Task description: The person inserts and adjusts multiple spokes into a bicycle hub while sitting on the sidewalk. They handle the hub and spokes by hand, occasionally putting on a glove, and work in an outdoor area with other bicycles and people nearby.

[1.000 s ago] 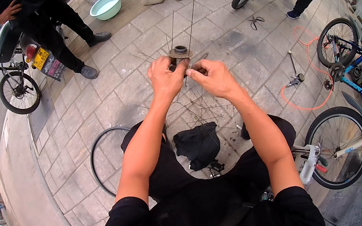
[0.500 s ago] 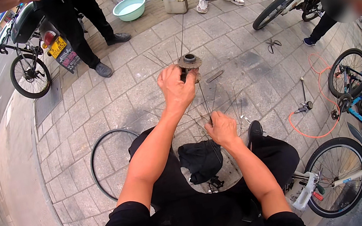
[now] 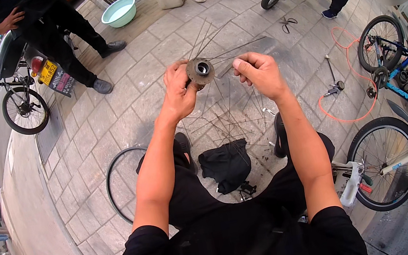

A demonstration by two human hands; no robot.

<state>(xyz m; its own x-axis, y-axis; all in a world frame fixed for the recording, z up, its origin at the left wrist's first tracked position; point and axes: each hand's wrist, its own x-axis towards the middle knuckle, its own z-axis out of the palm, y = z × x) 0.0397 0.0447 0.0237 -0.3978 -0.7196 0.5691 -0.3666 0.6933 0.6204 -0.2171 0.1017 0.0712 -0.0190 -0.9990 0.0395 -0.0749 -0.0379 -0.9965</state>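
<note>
Hub (image 3: 201, 77) clamped in left grip (image 3: 178, 91), right grip (image 3: 261, 72) pinched together, black-lettered yellow plate (image 3: 48, 72)

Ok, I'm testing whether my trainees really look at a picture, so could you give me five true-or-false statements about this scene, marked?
1. The left hand holds a wheel hub. True.
2. The black cloth is nearer the person's body than the wheel hub is. True.
3. The right hand rests on the black cloth. False: the right hand is raised, to the right of the wheel hub.
4. The orange hose lies to the person's left. False: the orange hose lies to the right.
5. The pale green basin is open side up. True.
</note>
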